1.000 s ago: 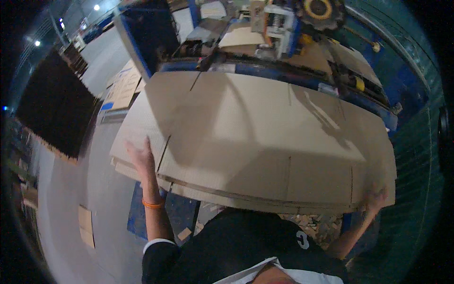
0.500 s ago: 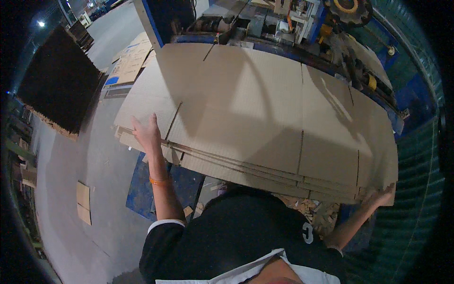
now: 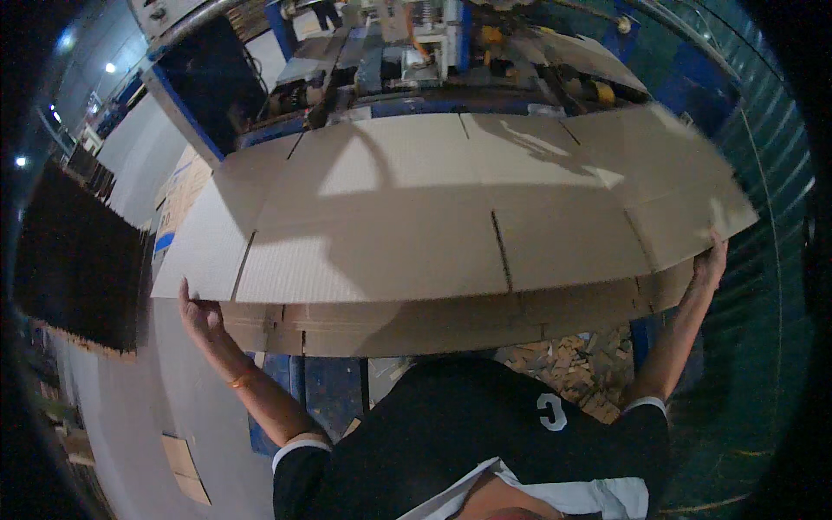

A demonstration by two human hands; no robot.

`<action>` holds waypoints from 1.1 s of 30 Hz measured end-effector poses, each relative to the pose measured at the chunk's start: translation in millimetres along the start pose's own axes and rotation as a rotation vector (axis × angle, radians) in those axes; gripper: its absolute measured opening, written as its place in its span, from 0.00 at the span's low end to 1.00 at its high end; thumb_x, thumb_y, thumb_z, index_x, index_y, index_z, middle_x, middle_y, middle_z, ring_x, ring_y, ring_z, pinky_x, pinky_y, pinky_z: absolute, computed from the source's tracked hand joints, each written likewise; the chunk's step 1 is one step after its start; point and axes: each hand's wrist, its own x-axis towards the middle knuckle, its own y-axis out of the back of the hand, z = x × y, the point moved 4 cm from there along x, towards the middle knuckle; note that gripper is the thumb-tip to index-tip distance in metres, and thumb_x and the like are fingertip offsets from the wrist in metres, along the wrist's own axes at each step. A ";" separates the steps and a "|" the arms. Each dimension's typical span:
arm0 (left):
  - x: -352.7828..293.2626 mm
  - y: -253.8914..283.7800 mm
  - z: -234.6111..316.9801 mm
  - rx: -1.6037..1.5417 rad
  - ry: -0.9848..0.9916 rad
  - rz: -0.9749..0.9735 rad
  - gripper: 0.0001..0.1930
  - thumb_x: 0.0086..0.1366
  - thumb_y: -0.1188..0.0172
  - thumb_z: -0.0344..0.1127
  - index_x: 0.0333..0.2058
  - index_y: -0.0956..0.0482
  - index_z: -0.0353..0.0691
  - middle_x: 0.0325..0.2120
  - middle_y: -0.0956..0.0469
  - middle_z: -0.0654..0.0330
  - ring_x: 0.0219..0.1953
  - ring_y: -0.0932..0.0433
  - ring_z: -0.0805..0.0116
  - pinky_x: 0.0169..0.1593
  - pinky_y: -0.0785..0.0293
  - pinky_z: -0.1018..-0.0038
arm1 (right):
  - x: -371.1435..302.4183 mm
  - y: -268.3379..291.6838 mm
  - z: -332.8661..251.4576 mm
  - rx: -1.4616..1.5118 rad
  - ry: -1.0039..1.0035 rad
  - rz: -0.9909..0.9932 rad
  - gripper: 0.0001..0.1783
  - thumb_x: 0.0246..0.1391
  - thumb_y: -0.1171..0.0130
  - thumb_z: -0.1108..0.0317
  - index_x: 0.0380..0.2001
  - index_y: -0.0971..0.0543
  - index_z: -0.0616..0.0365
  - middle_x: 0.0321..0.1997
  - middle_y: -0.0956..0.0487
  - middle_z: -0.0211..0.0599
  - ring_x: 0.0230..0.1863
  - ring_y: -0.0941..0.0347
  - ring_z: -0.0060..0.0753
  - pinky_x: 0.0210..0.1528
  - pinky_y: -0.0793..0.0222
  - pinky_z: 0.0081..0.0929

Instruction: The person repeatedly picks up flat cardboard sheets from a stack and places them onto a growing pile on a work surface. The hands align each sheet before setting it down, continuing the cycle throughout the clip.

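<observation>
The left hand [image 3: 204, 322] no longer lies open over the board as it did half a second ago; it is now at the near left corner of the top cardboard sheet [image 3: 373, 251], while the right hand [image 3: 711, 263] is at the near right corner. The fingers of both hands seem clamped on the sheet's edge, thumbs above, the rest mostly hidden beneath. The sheet spans the space between the fingers and reaches away from them towards a machine [image 3: 420, 65]. Its near edge now stands apart from the lower cardboard [image 3: 407, 334], which shows below and between the fingers, so the sheet appears separated and borne by both hands. Cardboard scraps [image 3: 572, 373] lie below, nearer the right fingers.
</observation>
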 end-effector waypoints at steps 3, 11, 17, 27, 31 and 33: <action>-15.6 -14.7 7.1 0.161 -0.078 -0.088 0.18 0.59 0.47 0.27 0.49 0.31 0.34 0.40 0.28 0.55 0.41 0.28 0.67 0.47 0.32 0.71 | -69.2 -26.6 -55.7 -0.156 0.193 0.005 0.27 0.47 0.42 0.70 0.53 0.34 0.62 0.53 0.30 0.40 0.51 0.34 0.36 0.54 0.40 0.32; -190.4 -121.5 -23.4 0.886 -0.672 -0.983 0.18 0.56 0.47 0.25 0.47 0.26 0.36 0.52 0.31 0.49 0.56 0.34 0.55 0.58 0.40 0.64 | -276.1 -122.7 -20.4 -1.052 0.642 -1.251 0.17 0.42 0.43 0.75 0.40 0.24 0.56 0.52 0.27 0.37 0.54 0.33 0.44 0.52 0.38 0.42; -226.9 -160.8 -60.6 1.543 -0.719 -1.427 0.24 0.54 0.51 0.29 0.53 0.30 0.50 0.58 0.39 0.57 0.61 0.42 0.56 0.63 0.50 0.59 | -287.7 -152.3 4.8 -1.114 0.825 -1.353 0.29 0.39 0.39 0.64 0.51 0.28 0.39 0.58 0.33 0.26 0.58 0.38 0.37 0.57 0.41 0.42; -189.8 -186.8 -86.4 1.506 -0.873 -1.416 0.27 0.55 0.54 0.28 0.56 0.35 0.50 0.59 0.41 0.55 0.61 0.43 0.53 0.63 0.50 0.57 | -209.9 -170.6 55.6 -1.232 0.532 -1.472 0.40 0.40 0.43 0.41 0.56 0.33 0.48 0.64 0.41 0.37 0.66 0.52 0.44 0.65 0.58 0.46; -155.1 -218.3 -112.6 1.448 -0.900 -1.364 0.33 0.50 0.49 0.24 0.58 0.38 0.49 0.58 0.41 0.54 0.60 0.42 0.53 0.62 0.48 0.58 | -179.6 -210.6 67.9 -1.396 0.637 -1.445 0.41 0.43 0.45 0.39 0.58 0.36 0.49 0.64 0.42 0.37 0.67 0.54 0.46 0.65 0.59 0.47; -132.1 -234.7 -123.3 1.438 -0.926 -1.305 0.35 0.48 0.47 0.22 0.58 0.39 0.49 0.58 0.40 0.53 0.60 0.42 0.52 0.61 0.45 0.60 | -189.8 -234.1 77.2 -1.322 0.746 -1.480 0.40 0.45 0.48 0.38 0.58 0.37 0.48 0.64 0.42 0.37 0.66 0.52 0.46 0.64 0.57 0.46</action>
